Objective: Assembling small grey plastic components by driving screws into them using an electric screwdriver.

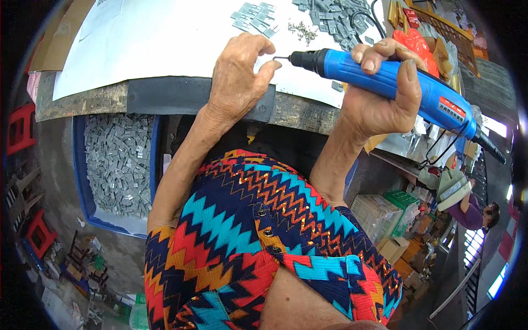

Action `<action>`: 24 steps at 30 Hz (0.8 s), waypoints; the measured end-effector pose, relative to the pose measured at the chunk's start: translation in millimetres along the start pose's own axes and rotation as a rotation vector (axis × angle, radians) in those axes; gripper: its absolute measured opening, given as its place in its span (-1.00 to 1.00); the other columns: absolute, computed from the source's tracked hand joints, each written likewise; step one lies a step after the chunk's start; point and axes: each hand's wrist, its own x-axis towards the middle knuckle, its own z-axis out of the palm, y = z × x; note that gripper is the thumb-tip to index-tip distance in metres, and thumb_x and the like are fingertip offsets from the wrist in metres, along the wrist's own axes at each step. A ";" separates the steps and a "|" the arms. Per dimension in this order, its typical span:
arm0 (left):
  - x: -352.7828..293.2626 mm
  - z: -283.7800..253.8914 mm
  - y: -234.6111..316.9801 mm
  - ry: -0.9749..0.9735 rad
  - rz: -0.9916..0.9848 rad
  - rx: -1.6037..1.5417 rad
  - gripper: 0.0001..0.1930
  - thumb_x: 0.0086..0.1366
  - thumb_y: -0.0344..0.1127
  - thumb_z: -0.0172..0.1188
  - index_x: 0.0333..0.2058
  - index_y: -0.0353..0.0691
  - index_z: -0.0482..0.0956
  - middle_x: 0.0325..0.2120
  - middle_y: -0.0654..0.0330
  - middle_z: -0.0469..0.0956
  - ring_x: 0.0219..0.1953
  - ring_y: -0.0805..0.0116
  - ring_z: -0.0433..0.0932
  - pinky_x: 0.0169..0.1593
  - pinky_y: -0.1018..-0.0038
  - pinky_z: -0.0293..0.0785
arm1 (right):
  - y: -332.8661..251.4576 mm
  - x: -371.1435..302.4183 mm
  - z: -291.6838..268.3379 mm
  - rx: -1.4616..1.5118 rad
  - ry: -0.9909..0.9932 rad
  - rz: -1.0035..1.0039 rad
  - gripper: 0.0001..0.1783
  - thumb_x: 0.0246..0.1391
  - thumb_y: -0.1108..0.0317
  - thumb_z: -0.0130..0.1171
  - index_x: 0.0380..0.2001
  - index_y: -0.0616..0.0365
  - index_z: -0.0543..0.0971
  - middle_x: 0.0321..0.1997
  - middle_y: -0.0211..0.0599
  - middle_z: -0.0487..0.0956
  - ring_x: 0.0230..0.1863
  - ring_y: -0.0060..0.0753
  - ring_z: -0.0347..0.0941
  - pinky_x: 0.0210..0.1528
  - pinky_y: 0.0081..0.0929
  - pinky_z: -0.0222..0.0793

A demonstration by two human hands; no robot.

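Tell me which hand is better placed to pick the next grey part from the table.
Probably the left hand: its fingers pinch only something tiny at the driver tip, near the grey parts. The right hand grips the blue electric screwdriver.

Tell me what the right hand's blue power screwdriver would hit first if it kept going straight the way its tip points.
Probably the left hand: the bit of the blue power screwdriver in the right hand points left, straight at the pinched fingertips, almost touching. Whether they hold a small part is unclear.
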 end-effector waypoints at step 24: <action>-1.5 -2.2 1.8 0.028 0.021 -0.048 -0.86 -0.04 -0.43 0.20 -0.46 -0.30 0.49 -0.50 0.15 0.46 -0.43 0.30 0.40 -0.32 0.42 0.34 | -1.3 -0.3 -3.2 -0.017 -0.034 0.013 -0.79 -0.05 0.40 -0.04 -0.34 0.30 0.44 -0.43 0.02 0.48 -0.57 -0.33 0.36 -0.40 -0.26 0.29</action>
